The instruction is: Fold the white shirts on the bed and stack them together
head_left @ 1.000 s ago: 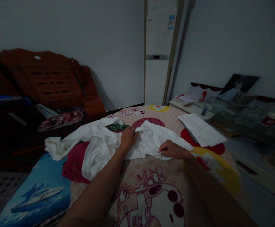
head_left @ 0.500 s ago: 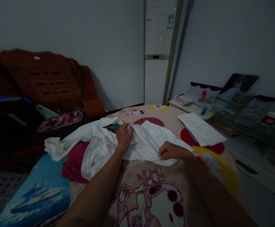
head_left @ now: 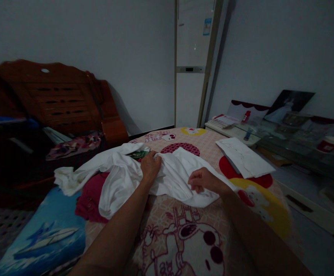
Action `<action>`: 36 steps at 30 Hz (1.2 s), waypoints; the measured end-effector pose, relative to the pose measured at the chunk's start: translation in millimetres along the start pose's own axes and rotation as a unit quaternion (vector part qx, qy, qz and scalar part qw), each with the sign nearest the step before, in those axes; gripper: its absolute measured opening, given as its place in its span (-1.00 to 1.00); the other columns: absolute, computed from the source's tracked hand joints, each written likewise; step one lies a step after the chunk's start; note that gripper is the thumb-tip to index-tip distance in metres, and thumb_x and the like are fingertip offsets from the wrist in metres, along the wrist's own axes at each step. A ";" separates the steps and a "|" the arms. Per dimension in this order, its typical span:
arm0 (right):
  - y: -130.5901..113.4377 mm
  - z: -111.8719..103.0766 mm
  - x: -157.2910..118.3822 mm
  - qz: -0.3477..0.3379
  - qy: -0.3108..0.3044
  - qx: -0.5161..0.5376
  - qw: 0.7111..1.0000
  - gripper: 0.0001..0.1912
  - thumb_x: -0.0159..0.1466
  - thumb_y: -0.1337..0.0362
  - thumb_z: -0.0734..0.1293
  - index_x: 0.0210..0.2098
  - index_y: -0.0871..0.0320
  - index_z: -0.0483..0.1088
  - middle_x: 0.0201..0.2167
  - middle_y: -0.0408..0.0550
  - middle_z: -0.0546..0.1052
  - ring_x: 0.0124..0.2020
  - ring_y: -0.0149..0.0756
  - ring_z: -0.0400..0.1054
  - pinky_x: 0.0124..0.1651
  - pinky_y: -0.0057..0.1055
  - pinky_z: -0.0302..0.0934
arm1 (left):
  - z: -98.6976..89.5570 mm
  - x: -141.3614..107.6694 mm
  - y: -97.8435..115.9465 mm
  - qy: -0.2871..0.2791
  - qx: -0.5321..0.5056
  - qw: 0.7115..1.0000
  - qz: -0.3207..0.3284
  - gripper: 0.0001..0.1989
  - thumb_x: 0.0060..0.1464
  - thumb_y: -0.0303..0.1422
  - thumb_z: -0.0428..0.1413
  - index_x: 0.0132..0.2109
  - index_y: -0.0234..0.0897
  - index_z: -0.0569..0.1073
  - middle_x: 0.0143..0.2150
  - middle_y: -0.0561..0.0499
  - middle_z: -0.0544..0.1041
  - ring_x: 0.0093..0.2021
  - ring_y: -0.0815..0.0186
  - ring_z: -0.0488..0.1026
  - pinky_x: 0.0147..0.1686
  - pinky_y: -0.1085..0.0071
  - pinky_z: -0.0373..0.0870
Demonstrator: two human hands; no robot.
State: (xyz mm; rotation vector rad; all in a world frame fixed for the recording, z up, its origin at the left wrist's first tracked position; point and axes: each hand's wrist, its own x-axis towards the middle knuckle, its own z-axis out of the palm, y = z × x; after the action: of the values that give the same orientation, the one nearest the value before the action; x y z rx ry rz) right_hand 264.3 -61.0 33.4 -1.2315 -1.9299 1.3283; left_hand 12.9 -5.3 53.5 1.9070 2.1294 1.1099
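White cloth (head_left: 174, 180) lies rumpled across the middle of a bed-like surface with a pink patterned cover (head_left: 161, 214). My left hand (head_left: 151, 165) is closed on a gathered fold near the cloth's centre. Over the right part of the cloth is my right hand (head_left: 197, 181), its fingers bent and drawn together; whether anything is between them is too small to tell. The cloth's left part rests over a dark pink garment (head_left: 90, 197). A bit of green patterned fabric (head_left: 139, 154) shows just left of my left hand.
A folded white item (head_left: 244, 157) lies at the right of the cover. A blue pillow-like piece (head_left: 49, 230) is at lower left. Behind stand a wooden bench (head_left: 59, 99) and a tall white cabinet unit (head_left: 190, 96). A glass table (head_left: 284, 134) holding a cup (head_left: 329, 143) stands at right.
My right hand has moved slightly up and left from the cloth's near edge, which now lies a little lower. My left hand has stayed on the fold.
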 end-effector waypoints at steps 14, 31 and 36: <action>49.5 -42.1 2.4 0.086 0.306 -0.395 0.862 -0.73 0.20 0.17 0.39 -0.16 0.17 0.51 -0.15 0.11 0.58 -0.13 -0.13 0.45 -0.09 -0.32 0.24 | 3.2 -1.1 0.3 -0.013 0.029 0.999 0.007 -0.66 0.11 -0.35 -0.03 -0.08 -0.24 0.57 -0.19 -0.13 0.63 -0.13 0.13 0.53 -0.15 0.34 0.32; 56.8 -87.6 -27.7 0.192 0.583 -0.286 0.736 -0.68 0.22 0.19 0.26 -0.17 0.27 0.51 -0.27 0.23 0.56 -0.25 -0.03 0.39 -0.20 -0.24 0.19 | 9.5 -13.6 3.9 -0.121 0.069 0.983 0.119 -0.75 0.18 -0.30 0.04 -0.08 -0.23 0.56 -0.12 -0.09 0.62 -0.08 0.17 0.53 -0.10 0.37 0.36; 49.4 -66.1 -18.8 0.116 0.533 -0.339 0.767 -0.61 0.25 0.24 0.23 0.01 0.27 0.43 -0.13 0.28 0.52 -0.07 0.04 0.38 -0.03 -0.11 0.21 | 12.9 -15.7 7.9 -0.118 0.056 0.978 0.165 -0.77 0.21 -0.39 0.02 -0.06 -0.25 0.53 -0.09 -0.10 0.60 -0.06 0.19 0.52 -0.08 0.37 0.37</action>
State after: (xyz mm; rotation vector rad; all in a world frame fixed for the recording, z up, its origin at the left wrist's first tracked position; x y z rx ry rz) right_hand 344.8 -40.7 17.1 -1.9904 -1.3532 -0.2025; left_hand 29.5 -13.7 42.1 2.3726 1.8322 0.7663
